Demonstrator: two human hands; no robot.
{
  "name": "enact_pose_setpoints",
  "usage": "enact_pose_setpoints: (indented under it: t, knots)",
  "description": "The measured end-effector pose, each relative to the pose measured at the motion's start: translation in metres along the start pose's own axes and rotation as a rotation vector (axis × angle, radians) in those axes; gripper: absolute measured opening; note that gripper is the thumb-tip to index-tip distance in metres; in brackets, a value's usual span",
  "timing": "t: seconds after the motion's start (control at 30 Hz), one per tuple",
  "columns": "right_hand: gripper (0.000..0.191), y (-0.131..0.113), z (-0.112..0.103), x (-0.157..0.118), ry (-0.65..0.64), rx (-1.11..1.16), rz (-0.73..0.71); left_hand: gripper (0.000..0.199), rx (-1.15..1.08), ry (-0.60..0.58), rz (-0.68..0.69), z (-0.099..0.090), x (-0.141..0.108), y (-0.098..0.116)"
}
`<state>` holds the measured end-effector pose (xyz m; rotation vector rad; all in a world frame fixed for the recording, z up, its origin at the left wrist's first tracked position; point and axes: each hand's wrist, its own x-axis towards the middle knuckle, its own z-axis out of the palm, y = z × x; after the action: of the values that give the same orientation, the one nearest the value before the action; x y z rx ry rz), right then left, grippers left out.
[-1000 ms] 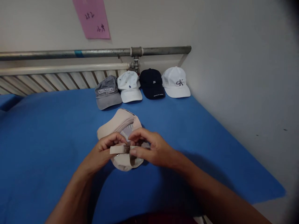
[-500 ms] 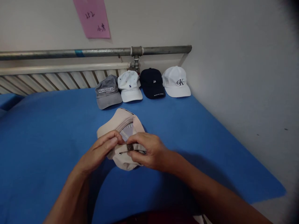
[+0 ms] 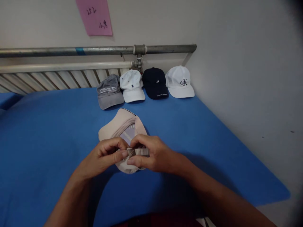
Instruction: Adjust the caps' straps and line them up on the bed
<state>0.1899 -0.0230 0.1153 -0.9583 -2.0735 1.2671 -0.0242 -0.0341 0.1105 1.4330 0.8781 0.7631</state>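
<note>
A pale beige baseball cap lies upturned on the blue surface in front of me, its brim pointing up and left and its inside showing. My left hand pinches the cap's back strap between thumb and fingers, just left of a brown buckle. From the other side my right hand grips the same strap, fingers above it and thumb below the buckle. Parts of the strap and the cap's rear opening are hidden behind my fingers.
Behind it stand a grey cap, a white cap, a black cap and another white cap in a row on the blue cover. A radiator and metal pipe run along the back wall. At right rises a wall.
My left hand has shifted right along the strap, and its thumb now presses on the strap beside the buckle. My right hand keeps its grip. The beige cap stays almost in place.
</note>
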Motion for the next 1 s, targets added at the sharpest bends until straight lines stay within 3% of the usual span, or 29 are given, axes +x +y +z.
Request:
enact_pose_setpoints:
  t: [0.3,0.53,0.83,1.0]
  knots:
    - [0.029,-0.005,-0.005,0.002,-0.087,0.065,0.156,0.024,0.033,-0.023,0.021,0.005,0.001,-0.001]
    - [0.024,-0.002,-0.007,0.004,-0.148,0.160,0.236,0.026,-0.076,-0.001,-0.019,0.007,0.000,-0.006]
    - [0.029,-0.001,-0.006,0.001,-0.196,0.149,0.206,0.015,-0.317,-0.190,-0.062,0.008,-0.002,-0.005]
    - [0.025,0.004,-0.005,0.001,-0.202,0.143,0.195,0.028,-0.274,-0.235,-0.122,0.005,-0.006,-0.003]
